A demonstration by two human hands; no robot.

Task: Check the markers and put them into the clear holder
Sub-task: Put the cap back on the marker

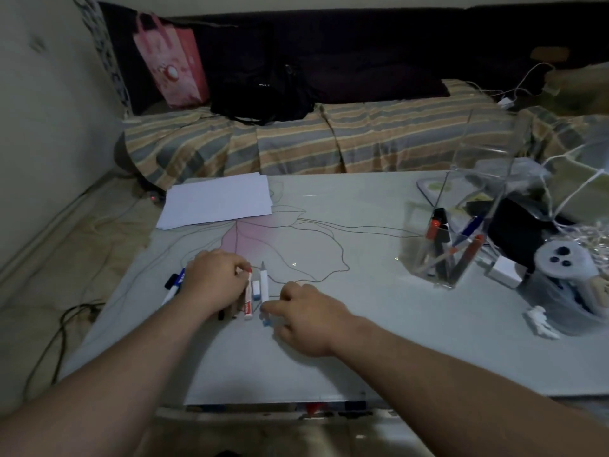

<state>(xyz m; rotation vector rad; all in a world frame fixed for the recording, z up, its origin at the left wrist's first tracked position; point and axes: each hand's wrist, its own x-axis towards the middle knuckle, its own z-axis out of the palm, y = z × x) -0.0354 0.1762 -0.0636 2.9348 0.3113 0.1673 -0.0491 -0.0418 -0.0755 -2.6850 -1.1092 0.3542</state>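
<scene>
Several markers lie side by side on the glass table [362,341] at front left. My left hand [216,282] rests over them, its fingertips touching a red-capped white marker [247,300]. To its right lies a white marker with a blue end [264,286]; my right hand [306,316] pinches its near end with thumb and forefinger. A blue marker [174,285] pokes out to the left of my left hand. The clear holder [451,239] stands at the right with several red, blue and black markers inside.
A stack of white paper [219,202] lies at the table's far left. White controller [566,262], small white box [504,272], plastic bags and cables crowd the right edge. A small white figure [540,321] lies nearby. A striped sofa [296,140] is behind the table.
</scene>
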